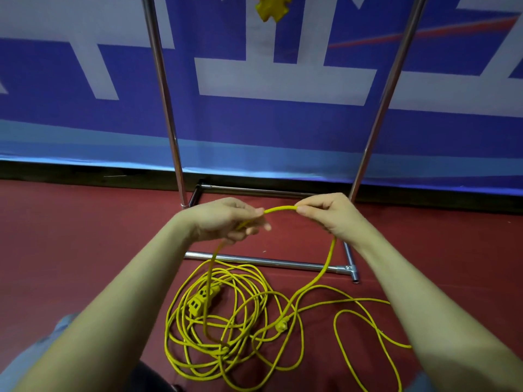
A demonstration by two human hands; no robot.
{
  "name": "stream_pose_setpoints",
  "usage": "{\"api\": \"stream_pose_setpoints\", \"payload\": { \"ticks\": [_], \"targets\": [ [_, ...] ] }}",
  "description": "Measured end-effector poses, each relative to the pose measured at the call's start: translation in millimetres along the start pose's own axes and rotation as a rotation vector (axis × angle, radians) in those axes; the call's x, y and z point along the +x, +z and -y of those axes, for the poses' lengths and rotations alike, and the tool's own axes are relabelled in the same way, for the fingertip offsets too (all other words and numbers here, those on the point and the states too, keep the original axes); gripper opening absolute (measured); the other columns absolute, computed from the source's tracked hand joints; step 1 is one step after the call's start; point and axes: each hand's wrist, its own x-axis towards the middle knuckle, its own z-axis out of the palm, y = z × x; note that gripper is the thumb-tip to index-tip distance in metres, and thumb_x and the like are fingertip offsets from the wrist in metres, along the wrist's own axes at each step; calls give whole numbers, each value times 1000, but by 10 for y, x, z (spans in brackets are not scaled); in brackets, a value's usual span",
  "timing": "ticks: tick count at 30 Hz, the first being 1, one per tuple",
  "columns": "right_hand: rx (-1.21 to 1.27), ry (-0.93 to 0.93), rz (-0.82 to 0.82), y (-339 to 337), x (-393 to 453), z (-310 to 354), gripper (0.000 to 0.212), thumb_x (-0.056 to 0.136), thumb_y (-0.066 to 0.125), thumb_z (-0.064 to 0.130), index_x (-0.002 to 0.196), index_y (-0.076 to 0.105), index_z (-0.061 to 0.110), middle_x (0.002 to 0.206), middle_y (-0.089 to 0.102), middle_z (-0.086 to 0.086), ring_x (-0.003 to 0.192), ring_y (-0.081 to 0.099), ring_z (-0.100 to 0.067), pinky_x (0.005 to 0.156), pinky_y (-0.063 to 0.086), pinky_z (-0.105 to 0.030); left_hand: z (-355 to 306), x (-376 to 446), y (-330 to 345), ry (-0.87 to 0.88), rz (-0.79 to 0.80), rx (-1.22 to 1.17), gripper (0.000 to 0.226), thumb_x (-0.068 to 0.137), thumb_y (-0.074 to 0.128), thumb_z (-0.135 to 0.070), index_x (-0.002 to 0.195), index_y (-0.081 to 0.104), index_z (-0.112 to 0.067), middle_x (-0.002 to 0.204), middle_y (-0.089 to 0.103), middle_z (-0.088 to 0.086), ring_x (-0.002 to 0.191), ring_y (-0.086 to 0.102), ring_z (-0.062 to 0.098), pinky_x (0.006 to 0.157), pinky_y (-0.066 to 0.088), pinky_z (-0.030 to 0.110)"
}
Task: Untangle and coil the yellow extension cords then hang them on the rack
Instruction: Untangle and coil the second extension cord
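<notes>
At frame center, my left hand [226,219] and right hand [325,213] each pinch the yellow cord [280,208] arching between them; its tangle lies on the floor [85,236] below, before the rack [260,260].

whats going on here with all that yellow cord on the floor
A person is sorting out a yellow extension cord. The left hand and right hand each pinch it, with a short arch of cord raised between them. The rest lies in a loose tangle on the red floor, with the socket block and the plug among the loops. The metal rack stands just behind. Something yellow hangs at the top, cut off by the frame.
</notes>
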Motion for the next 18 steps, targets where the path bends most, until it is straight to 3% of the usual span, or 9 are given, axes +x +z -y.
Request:
{"api": "stream_pose_setpoints", "payload": {
  "ticks": [2,4,7,11,18],
  "targets": [
    [-57,-51,49,58,0,25,17,86,64,2,97,70,12,60,66,20,63,57,11,65,40,-6,9,94,124,55,-76,-17,28,99,43,-25,96,65,-8,56,39,-7,40,23,3,35,18,13],
    [-30,-52,62,106,5,33,15,88,62,2,97,70,11,52,61,18,54,54,7,58,38,-6,17,156,192,141,-151,-43,25,100,42,-21,94,64,-10,53,32,-10,42,20,2,36,14,13],
    [130,46,49,116,3,-19,16,94,54,10,88,68,4,38,36,10,35,30,-2,40,26,-15,8,175,188,270,-259,-89,26,101,41,-20,89,62,-11,52,27,-11,43,18,3,41,10,16],
    [198,128,97,57,-12,-203,28,99,44,15,78,61,7,45,34,4,40,33,-9,48,36,-25,16,178,59,356,-434,-188,28,102,39,-19,87,61,-11,51,28,-12,43,19,2,40,12,15],
    [272,184,38,-7,-28,-232,21,100,43,22,88,58,14,50,28,3,40,17,-5,39,17,-15,60,149,-173,296,-484,-185,26,99,44,-19,84,63,-10,56,32,-6,46,22,5,42,14,17]
  ]
}}
